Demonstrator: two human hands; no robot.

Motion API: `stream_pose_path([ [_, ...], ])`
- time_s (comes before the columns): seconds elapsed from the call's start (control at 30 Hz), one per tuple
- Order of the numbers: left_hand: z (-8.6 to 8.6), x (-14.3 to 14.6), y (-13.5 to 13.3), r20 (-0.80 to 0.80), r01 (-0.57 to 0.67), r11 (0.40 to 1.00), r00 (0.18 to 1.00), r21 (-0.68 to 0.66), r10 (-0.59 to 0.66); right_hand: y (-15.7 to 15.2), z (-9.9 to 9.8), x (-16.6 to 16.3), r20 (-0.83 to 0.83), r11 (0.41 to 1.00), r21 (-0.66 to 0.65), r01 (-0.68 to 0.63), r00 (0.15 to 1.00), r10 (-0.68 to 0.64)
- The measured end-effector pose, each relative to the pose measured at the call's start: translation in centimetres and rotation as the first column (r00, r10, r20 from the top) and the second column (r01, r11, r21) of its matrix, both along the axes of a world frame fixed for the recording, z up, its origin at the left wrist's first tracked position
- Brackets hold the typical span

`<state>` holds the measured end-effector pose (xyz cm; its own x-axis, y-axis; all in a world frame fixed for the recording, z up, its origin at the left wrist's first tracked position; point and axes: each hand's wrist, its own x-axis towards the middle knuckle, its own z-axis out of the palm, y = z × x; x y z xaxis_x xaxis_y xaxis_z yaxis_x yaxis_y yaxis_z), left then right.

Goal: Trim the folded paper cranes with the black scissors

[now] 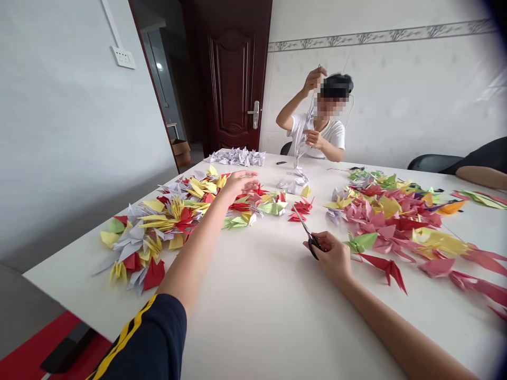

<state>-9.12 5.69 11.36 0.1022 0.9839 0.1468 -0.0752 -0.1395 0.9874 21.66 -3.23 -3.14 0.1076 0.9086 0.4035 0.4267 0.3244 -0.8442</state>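
My left hand [240, 181] reaches out over a big heap of folded paper cranes [170, 219] in yellow, red, white and green, fingers stretched out flat just above the pile. My right hand [331, 255] rests on the white table [257, 306] with its fingers closed round the black handles of a pair of scissors [306, 230], whose blades point away toward a few red cranes [301, 207]. A strung line of pink, red, yellow and green cranes [400, 221] lies right of that hand.
Across the table a person in a white shirt [319, 134] holds up a string of white cranes [303, 148]. A pile of white cranes [236, 156] lies at the far edge. Another person's arm [481, 177] rests at the right. A dark door [233, 79] stands behind.
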Motion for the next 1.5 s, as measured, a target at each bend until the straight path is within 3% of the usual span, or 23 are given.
stream_pose_path([
  [0.1,-0.3,-2.8,-0.8,-0.139,-0.128,0.990,0.981,0.054,0.134,-0.1,0.1,-0.2,0.029,1.000,-0.007,-0.015,0.999,0.015],
  [0.17,-0.8,-3.6,-0.8,-0.308,-0.145,0.988,0.939,0.051,0.153,-0.2,0.2,-0.2,0.054,1.000,0.001,-0.015,0.998,0.015],
  [0.33,-2.1,-1.9,-1.0,-0.680,0.048,0.999,0.732,-0.002,-0.036,-0.4,0.4,-0.2,0.095,0.999,0.006,-0.033,0.995,0.032],
  [0.47,-2.9,0.3,-1.7,-0.802,0.091,0.991,0.597,0.101,0.027,-0.5,0.6,-0.3,0.127,1.000,0.001,-0.028,0.992,0.028],
  [0.63,-4.2,1.4,-1.3,-0.898,0.238,0.968,0.437,0.076,-0.037,-0.4,0.7,-0.3,0.114,0.999,-0.014,-0.038,0.993,0.040],
  [0.77,-5.0,1.8,-0.8,-0.904,0.273,0.960,0.422,0.058,-0.066,-0.4,0.6,-0.3,0.108,0.999,-0.018,-0.043,0.993,0.044],
  [0.93,-5.0,1.9,-1.1,-0.933,0.203,0.978,0.358,0.038,-0.038,-0.5,0.8,-0.4,0.109,0.999,-0.011,-0.051,0.993,0.052],
  [1.07,-4.7,1.8,-1.3,-0.921,0.147,0.983,0.387,0.110,0.046,-0.5,0.8,-0.4,0.112,0.999,-0.009,-0.042,0.993,0.042],
  [1.2,-4.4,1.6,-1.2,-0.917,0.140,0.987,0.397,0.082,0.020,-0.4,0.5,-0.3,0.116,0.999,-0.008,-0.043,0.992,0.044],
  [1.5,-5.2,1.2,-0.6,-0.950,0.159,0.985,0.312,0.061,0.009,-0.3,0.3,-0.1,0.137,0.999,-0.014,-0.051,0.989,0.053],
])
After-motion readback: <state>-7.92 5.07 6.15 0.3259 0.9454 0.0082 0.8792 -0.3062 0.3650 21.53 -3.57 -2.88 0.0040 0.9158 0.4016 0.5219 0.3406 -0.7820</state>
